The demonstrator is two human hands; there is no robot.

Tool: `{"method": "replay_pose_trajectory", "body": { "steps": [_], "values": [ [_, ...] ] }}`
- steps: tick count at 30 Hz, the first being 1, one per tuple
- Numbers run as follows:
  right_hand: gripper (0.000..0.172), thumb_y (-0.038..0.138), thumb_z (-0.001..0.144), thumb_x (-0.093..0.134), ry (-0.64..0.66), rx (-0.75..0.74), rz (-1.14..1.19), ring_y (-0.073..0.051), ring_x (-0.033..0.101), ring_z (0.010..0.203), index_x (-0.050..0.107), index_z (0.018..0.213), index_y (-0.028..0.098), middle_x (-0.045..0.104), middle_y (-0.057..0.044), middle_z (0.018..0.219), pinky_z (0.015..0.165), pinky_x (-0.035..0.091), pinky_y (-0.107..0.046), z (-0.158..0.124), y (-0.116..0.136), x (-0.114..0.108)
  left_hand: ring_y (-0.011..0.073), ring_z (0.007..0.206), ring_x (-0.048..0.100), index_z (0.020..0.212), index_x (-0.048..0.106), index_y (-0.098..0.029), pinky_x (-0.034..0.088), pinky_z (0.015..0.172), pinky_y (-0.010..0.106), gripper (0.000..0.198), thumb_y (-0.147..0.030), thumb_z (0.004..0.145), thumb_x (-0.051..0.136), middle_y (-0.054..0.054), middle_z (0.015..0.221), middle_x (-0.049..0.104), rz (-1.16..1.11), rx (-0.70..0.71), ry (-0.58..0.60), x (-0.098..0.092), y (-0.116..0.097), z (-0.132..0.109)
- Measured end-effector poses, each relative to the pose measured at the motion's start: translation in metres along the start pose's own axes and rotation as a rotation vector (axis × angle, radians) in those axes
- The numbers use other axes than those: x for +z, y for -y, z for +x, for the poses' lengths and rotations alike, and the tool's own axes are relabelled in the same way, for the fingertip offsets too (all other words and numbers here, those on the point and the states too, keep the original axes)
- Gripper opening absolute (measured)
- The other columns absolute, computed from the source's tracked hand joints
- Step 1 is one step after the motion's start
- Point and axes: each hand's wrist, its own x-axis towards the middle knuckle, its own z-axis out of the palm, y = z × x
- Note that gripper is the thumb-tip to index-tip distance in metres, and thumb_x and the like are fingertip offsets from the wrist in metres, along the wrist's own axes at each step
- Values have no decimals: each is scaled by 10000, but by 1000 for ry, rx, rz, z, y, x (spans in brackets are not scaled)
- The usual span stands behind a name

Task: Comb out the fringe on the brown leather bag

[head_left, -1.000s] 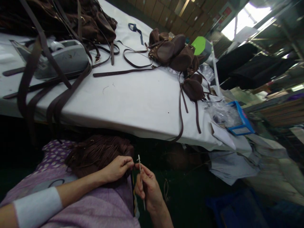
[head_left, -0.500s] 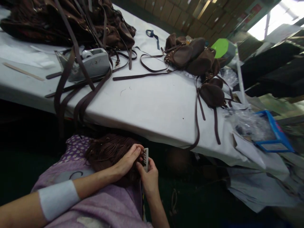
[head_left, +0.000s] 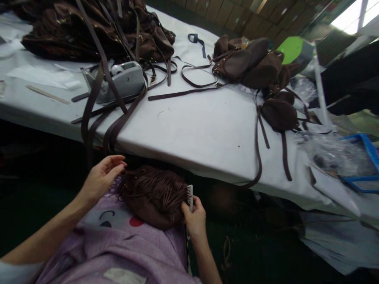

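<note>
A dark brown leather bundle with many thin fringe strands [head_left: 158, 193], which looks like a tasselled bag, rests on the purple-clothed lap [head_left: 133, 244]. My right hand [head_left: 195, 217] grips a white comb [head_left: 190, 197] at the bundle's right end. The comb stands upright, its teeth toward the strands; whether they touch is hard to tell. At the bundle's upper left is my left hand [head_left: 103, 177], thumb and fingers apart and loosely bent, with nothing visible in it. Its fingertips are close to the bundle's edge.
The white-covered table [head_left: 189, 122] runs across in front of the lap. On it lie a pile of brown bags [head_left: 97, 35], a grey tape dispenser [head_left: 121, 81] with straps over it, smaller brown bags [head_left: 251, 63], and a blue-edged tray [head_left: 363, 183] beside clear plastic [head_left: 340, 154].
My left hand has left the comb end and moved left to the bundle's other side, uncovering the strands. My right hand still holds the comb. The view has shifted slightly.
</note>
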Motion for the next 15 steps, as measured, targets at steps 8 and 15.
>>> {"method": "replay_pose_trajectory", "body": {
  "steps": [8, 15],
  "values": [
    [390, 437, 682, 674, 38, 46, 6, -119, 487, 441, 587, 950, 167, 599, 33, 587, 421, 369, -208, 2, 0, -1, 293, 1279, 449, 1361, 424, -218, 324, 1095, 453, 785, -433, 685, 761, 139, 1345, 524, -149, -348, 172, -21, 64, 12],
    [418, 459, 688, 690, 48, 112, 86, -80, 384, 353, 562, 955, 164, 522, 81, 520, 353, 304, -190, -1, -7, -3, 289, 1167, 562, 1120, 640, -131, 431, 1024, 392, 548, -460, 695, 749, 135, 1161, 666, -365, -402, 488, 5, 49, 2]
  ]
}}
